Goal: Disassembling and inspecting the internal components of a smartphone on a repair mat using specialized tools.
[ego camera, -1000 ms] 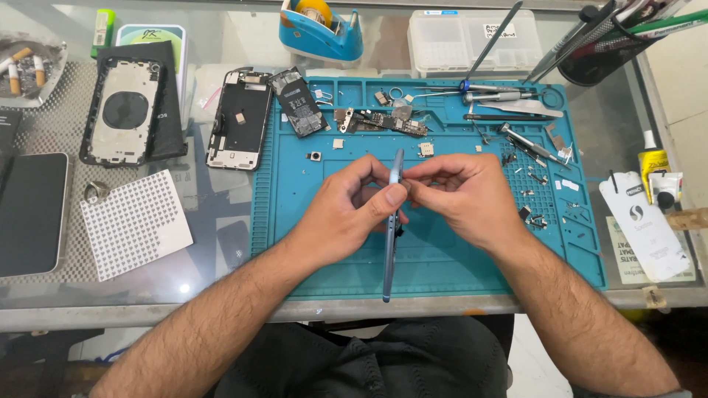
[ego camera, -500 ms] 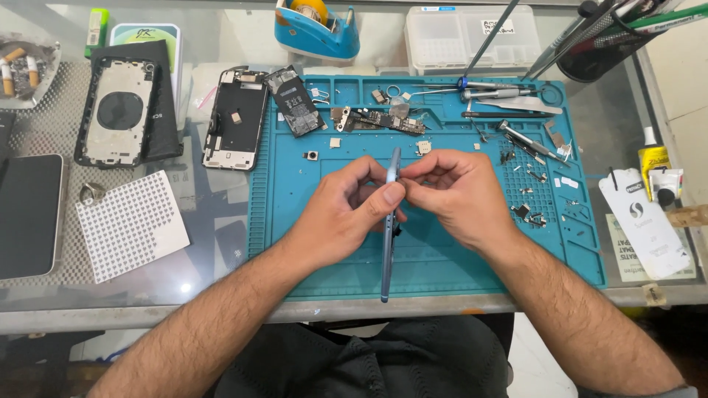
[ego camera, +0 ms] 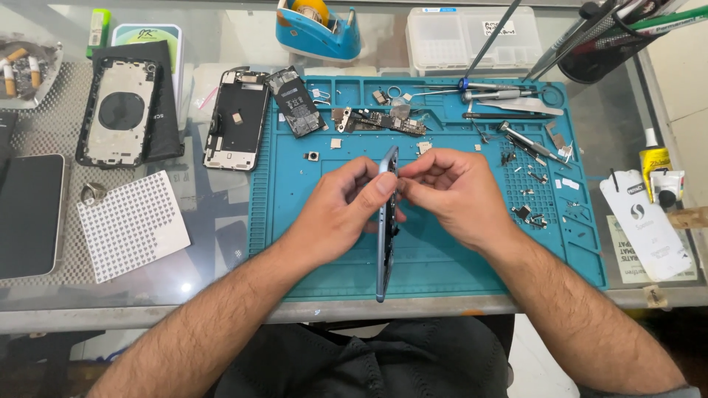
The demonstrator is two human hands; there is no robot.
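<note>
Looking down at the centre of the frame, I see both hands meeting over the teal work mat [ego camera: 442,258]. My left hand [ego camera: 343,210] is clenched around a blue-grey phone frame [ego camera: 383,250], which stands on its edge and runs from the middle of the frame down toward the mat's lower rim. The thumb presses on the frame's upper part. My right hand [ego camera: 453,195] is pinched on the same frame near its top, fingertips touching the edge right beside the left thumb; whether it also holds some small part there I cannot tell.

Above the hands, along the mat's upper strip, lie a circuit board [ego camera: 380,120], a dark battery piece [ego camera: 295,102] and several screwdrivers [ego camera: 509,96]. Small screws and brackets [ego camera: 527,195] are scattered on the mat's right portion, near the right hand.

Left of the mat, a stripped phone chassis [ego camera: 236,118] lies flat, and further left a back cover with a round coil [ego camera: 122,110]. A white gridded pad [ego camera: 133,225] sits at lower left. A blue tape dispenser [ego camera: 317,29] stands at the top centre, and a clear parts box [ego camera: 472,37] is beside it.
</note>
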